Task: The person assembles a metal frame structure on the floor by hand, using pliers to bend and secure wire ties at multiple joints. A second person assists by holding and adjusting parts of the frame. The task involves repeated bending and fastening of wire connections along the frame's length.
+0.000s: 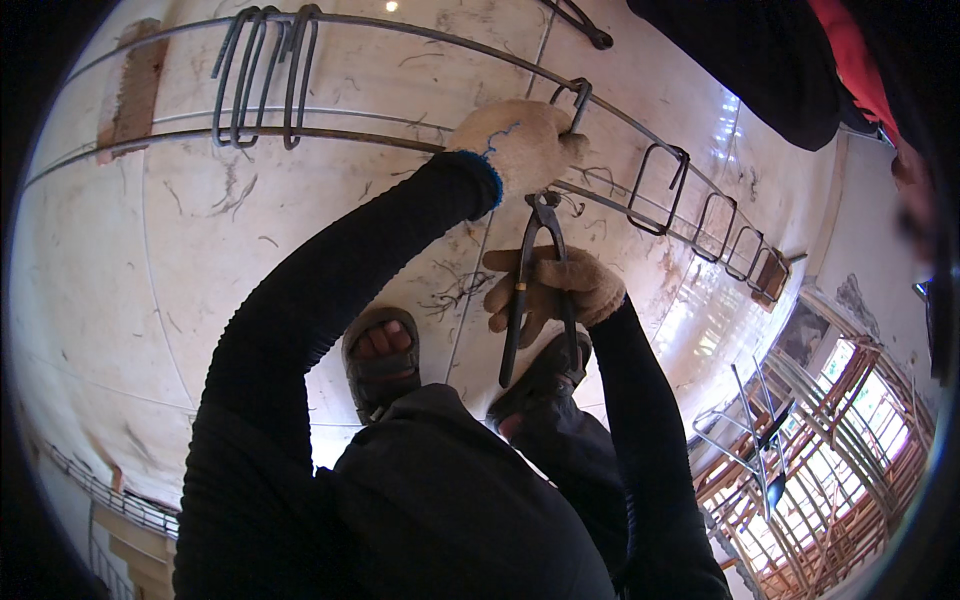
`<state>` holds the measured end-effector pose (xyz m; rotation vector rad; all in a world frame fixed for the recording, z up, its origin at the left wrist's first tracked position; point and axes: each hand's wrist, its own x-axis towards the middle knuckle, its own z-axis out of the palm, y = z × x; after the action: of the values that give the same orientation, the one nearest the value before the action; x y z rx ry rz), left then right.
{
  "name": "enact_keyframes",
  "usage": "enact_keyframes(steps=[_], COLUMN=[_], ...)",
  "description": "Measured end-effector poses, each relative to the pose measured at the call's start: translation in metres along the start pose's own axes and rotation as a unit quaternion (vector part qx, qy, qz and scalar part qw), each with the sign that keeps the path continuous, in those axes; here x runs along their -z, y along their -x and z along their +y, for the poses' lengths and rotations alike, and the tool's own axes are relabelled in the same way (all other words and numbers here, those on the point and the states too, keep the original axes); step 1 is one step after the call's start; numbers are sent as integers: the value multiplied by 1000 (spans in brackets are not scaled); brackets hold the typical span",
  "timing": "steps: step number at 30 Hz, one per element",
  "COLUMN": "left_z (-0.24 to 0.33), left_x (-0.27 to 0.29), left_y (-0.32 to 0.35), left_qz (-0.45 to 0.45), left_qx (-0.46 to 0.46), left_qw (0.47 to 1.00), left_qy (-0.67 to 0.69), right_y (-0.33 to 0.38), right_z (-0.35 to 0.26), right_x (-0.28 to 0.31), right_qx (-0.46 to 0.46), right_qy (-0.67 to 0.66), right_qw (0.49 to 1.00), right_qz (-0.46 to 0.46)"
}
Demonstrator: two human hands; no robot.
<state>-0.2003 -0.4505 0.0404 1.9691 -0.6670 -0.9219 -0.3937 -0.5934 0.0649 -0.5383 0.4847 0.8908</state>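
Observation:
My left hand (515,145), in a light knitted glove with a blue cuff, is closed around a bent steel stirrup (581,100) where it meets the long rebar rods (480,45). Its fingertips are partly hidden behind the glove's back. Just below, my right hand (560,285), gloved too, grips a pair of tying pincers (525,265). The jaws point up toward the lower rod and the left hand, and both handles hang down past the fingers. A small curled bit of wire (575,207) shows beside the jaws.
Several stirrups (245,85) hang bunched on the rods at left; others (660,190) are spaced along the right. Wooden blocks (130,90) lie under the rod ends. Wire scraps (455,290) litter the tiled floor. Another person (750,60) is at upper right, near a second pincer-like tool (590,30).

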Motion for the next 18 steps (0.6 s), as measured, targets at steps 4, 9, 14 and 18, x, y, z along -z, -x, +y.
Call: enact_keyframes(steps=[4,9,14,18], left_z=[3,4,5,6], left_x=[1,3,3,5], left_y=[1,0,0,1], left_qz=[-4,-9,-18,-23], left_qx=[-8,-1,11,15], left_qw=[1000,999,999,999], left_qy=[-16,-31,-38,-19], right_y=[2,-2,-3,-6], right_z=[-6,6,26,31], right_x=[15,22,-8,-30], right_qx=[-12,32,95,81], right_qy=[26,39,-87,-189], right_qw=[999,998,991,978], right_qz=[-17,-32,-45,-37])
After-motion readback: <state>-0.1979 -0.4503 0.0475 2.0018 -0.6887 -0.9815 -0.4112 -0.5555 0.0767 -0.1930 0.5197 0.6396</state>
